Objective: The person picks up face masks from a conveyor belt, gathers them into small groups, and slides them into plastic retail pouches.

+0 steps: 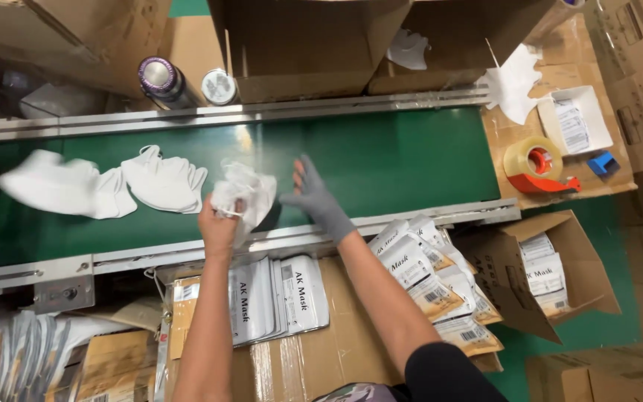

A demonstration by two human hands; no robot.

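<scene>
My bare left hand (219, 222) grips a crumpled white face mask (245, 192) above the near edge of a green conveyor belt (381, 160). My right hand (315, 196), in a grey glove, is spread flat over the belt just right of that mask and holds nothing. Two more white masks lie on the belt to the left, one (165, 181) close to my left hand and one (57, 186) farther off and blurred. Below my arms, flat white mask pouches (277, 298) are stacked on cardboard.
A fanned pile of pouches (440, 286) lies right of my right arm, beside an open carton (552, 275). A tape dispenser (533, 167) sits on cardboard past the belt's right end. Two cans (165, 80) and open cartons (314, 45) stand behind the belt.
</scene>
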